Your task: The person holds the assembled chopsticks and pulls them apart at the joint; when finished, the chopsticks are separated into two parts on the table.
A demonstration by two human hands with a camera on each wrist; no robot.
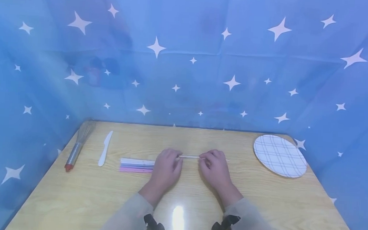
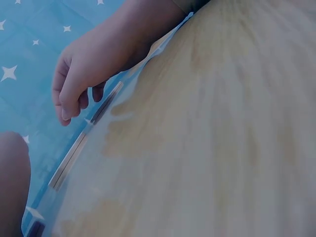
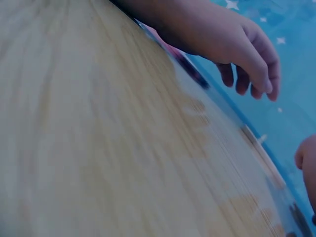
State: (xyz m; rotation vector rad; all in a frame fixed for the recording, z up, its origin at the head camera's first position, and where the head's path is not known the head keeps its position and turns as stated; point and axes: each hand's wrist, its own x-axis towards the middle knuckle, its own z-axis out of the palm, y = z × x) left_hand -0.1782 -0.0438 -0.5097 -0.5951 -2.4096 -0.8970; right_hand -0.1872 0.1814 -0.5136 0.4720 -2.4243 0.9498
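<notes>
A thin pale stick (image 1: pixel 189 157) runs sideways between the two hands in the head view, its far end showing beyond the right one. The left hand (image 1: pixel 167 167) pinches it near its left end, fingers curled down and thumb inward. Facing it, the right hand (image 1: pixel 215 167) holds the same stick between thumb and fingers, knuckles up. Under and beside the left hand lies a flat row of thin white, blue, purple and pink sticks (image 1: pixel 136 166), whose right ends are hidden. In both wrist views, curled fingers hang low over the table.
On the wooden table (image 1: pixel 276 206), a whisk (image 1: pixel 75 151) with a red end lies at the far left, beside a white plastic knife (image 1: pixel 105 149). An oval-looking white plate (image 1: pixel 280 156) with crossed lines sits at the back right. A blue star-patterned curtain (image 1: pixel 191 91) surrounds the table.
</notes>
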